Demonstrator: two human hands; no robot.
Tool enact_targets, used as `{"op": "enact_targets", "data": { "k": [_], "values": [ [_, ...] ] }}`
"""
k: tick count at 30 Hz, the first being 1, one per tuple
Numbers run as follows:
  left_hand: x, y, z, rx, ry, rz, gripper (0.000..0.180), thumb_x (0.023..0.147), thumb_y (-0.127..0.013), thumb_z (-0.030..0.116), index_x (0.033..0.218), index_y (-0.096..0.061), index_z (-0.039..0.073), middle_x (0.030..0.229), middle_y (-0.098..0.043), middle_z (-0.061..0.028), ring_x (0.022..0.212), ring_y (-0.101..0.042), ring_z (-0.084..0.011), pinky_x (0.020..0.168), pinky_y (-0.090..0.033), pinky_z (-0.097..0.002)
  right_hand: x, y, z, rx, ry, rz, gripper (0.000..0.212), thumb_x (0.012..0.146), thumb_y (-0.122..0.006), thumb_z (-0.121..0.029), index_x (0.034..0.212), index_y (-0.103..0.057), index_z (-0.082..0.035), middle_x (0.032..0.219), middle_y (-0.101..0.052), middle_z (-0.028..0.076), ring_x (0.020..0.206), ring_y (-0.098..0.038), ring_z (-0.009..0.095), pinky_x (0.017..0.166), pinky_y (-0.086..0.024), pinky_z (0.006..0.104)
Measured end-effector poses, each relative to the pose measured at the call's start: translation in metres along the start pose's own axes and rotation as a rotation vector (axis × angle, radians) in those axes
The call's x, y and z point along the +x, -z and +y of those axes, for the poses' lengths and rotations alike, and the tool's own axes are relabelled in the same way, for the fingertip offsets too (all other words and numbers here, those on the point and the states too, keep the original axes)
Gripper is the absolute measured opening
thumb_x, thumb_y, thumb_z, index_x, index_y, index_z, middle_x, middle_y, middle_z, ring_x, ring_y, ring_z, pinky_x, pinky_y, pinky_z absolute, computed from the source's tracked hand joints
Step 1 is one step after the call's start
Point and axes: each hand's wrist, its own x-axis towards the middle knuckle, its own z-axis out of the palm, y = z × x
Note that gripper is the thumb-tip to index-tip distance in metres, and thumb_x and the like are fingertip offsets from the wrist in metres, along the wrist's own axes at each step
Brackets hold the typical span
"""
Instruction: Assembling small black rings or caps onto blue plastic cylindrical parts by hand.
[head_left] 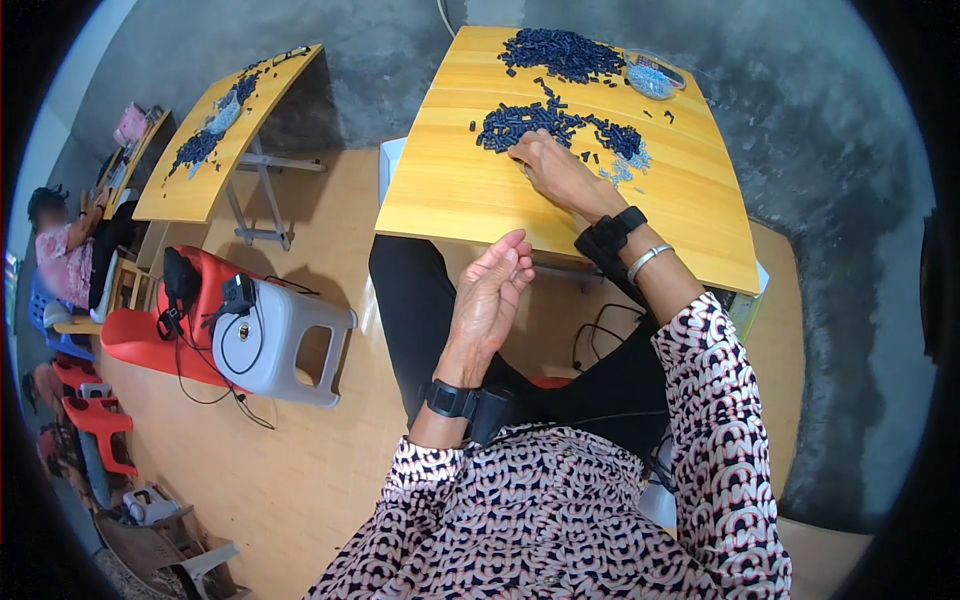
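Note:
My right hand [556,172] reaches over the yellow table [440,190], its fingers pinched together at the near edge of a pile of small dark blue cylindrical pieces [530,122]. What sits between those fingertips is hidden. In front of the table's near edge, my left hand [493,288] is raised with the palm turned up. Its fingers are curled in and the thumb presses near the index fingertip; anything held there is too small to make out. A scatter of small clear pieces [625,172] lies right of the dark pile, partly mixed with it.
Farther back lies a larger heap of dark pieces [562,52], beside a clear bowl [652,82] of light pieces. To the left stand a second table [210,190], a grey stool [280,335] with cables, and red chairs [150,340]. Another person [68,245] sits far left.

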Motion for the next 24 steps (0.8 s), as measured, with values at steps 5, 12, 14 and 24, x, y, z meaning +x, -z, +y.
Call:
{"op": "enact_targets", "data": {
  "k": [5, 12, 14, 24],
  "values": [
    [0.002, 0.000, 0.002, -0.030, 0.006, 0.023, 0.029, 0.089, -0.052, 0.003, 0.117, -0.051, -0.004, 0.097, -0.060, -0.0080, 0.083, -0.057, -0.0120, 0.078, -0.049, -0.0244, -0.010, 0.004, 0.005, 0.046, -0.019, 0.031, 0.022, 0.077, -0.051, 0.002, 0.096, -0.061, 0.004, 0.094, -0.058, 0.018, 0.095, -0.052, 0.033, 0.084, -0.043, 0.0386],
    [0.005, 0.003, 0.000, -0.035, 0.020, 0.015, 0.028, 0.089, -0.052, 0.003, 0.116, -0.051, -0.004, 0.098, -0.060, -0.0086, 0.083, -0.058, -0.0118, 0.078, -0.049, -0.0242, -0.017, 0.011, 0.004, 0.147, -0.122, 0.073, 0.022, 0.077, -0.049, 0.003, 0.095, -0.060, 0.005, 0.091, -0.059, 0.020, 0.092, -0.054, 0.036, 0.081, -0.044, 0.0401],
    [0.006, 0.002, 0.000, -0.036, 0.026, 0.019, 0.028, 0.089, -0.052, 0.003, 0.115, -0.051, -0.004, 0.098, -0.060, -0.0087, 0.083, -0.058, -0.0117, 0.078, -0.049, -0.0240, -0.019, 0.010, 0.006, 0.142, -0.124, 0.083, 0.022, 0.077, -0.049, 0.002, 0.095, -0.060, 0.005, 0.090, -0.059, 0.020, 0.090, -0.055, 0.036, 0.079, -0.044, 0.0397],
    [0.005, 0.000, 0.005, 0.002, -0.009, 0.020, 0.028, 0.089, -0.052, 0.002, 0.116, -0.051, -0.004, 0.099, -0.060, -0.0088, 0.084, -0.057, -0.0120, 0.080, -0.049, -0.0239, -0.053, 0.038, -0.028, 0.448, -0.223, 0.161, 0.033, 0.077, -0.057, -0.003, 0.110, -0.058, 0.003, 0.082, -0.059, 0.009, 0.073, -0.053, 0.013, 0.067, -0.044, 0.0258]
  ]
}}
